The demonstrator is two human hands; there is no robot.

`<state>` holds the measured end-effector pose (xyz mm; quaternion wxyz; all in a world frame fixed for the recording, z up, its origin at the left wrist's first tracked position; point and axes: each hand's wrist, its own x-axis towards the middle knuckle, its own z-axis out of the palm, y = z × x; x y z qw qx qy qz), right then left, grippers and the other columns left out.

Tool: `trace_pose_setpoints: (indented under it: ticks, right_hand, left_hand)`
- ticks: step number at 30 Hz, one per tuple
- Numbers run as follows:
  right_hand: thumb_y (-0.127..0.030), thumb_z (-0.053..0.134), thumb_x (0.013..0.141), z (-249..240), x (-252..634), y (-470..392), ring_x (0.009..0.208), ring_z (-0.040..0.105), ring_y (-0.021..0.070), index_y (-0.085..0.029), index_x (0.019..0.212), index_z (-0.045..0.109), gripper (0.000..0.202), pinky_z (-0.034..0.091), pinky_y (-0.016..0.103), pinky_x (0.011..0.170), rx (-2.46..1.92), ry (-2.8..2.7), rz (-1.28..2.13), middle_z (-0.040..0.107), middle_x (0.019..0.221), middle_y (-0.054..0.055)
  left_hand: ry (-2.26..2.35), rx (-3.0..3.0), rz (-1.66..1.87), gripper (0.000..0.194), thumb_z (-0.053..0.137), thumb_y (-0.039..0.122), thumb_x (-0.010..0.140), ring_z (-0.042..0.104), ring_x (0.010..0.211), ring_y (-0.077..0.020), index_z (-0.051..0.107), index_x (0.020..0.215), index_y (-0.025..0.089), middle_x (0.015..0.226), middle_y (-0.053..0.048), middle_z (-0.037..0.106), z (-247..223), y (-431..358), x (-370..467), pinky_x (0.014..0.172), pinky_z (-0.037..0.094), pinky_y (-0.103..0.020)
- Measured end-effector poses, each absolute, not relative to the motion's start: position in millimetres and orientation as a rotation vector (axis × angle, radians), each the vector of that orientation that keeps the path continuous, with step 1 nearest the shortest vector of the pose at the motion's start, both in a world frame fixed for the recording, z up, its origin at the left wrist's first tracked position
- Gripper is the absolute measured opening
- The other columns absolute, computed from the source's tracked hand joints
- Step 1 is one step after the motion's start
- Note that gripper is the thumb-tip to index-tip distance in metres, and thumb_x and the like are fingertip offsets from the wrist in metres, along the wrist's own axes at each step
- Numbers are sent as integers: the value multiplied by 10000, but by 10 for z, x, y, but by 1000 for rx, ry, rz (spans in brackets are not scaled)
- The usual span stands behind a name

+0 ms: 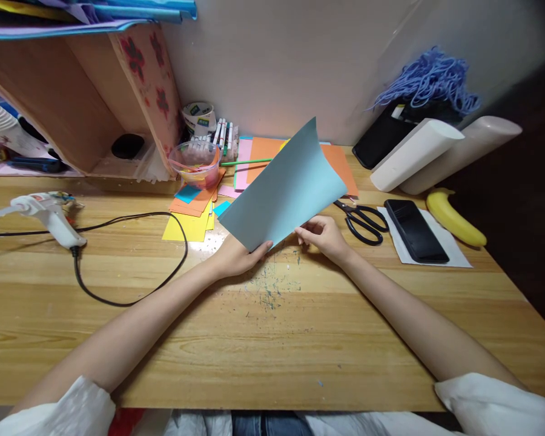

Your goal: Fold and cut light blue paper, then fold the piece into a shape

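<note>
A light blue sheet of paper [284,191] is held tilted above the middle of the wooden table, its far corner raised and its right edge curving. My left hand [240,255] is closed on its lower left corner, thumb on the front and the other fingers hidden behind. With thumb and forefinger, my right hand [322,238] pinches the near edge of the same sheet. Black-handled scissors [366,222] lie just right of my right hand. Orange and pink paper sheets [258,151] lie behind the blue one and are partly covered by it.
A glue gun [49,218] with a looping black cord rests at left. Near the wall stand a plastic tub [195,163], tape roll [198,116] and markers [224,133]. At right are a phone [416,231], banana [456,218] and white paper rolls [415,154]. Yellow paper pieces [188,225] lie left of centre.
</note>
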<state>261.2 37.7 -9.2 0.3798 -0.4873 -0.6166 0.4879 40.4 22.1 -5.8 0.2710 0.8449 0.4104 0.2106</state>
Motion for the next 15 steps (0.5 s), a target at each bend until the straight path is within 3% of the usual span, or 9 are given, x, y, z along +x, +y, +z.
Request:
trace_pose_setpoints:
  ticks: [8,15]
  right_hand:
    - [-353,611,723,-106,2634,410,442,455,89,-157,641,592,213,387,238,454,-1254,-1498,1128,564,506,-8]
    - [-341,552,779,-157,2651,445,443,444,87,-164,678,594,208,374,238,457,-1210,-1493,1136,570,539,-6]
  left_hand:
    - [1097,2255,580,324,341,374,899,556,862,-193,570,842,153,844,-71,619,-48,213,409,839,418,-335]
    - [1082,2201,630,335,374,389,882,547,1007,-221,555,1023,144,1042,-105,620,-53,199,409,895,423,-362]
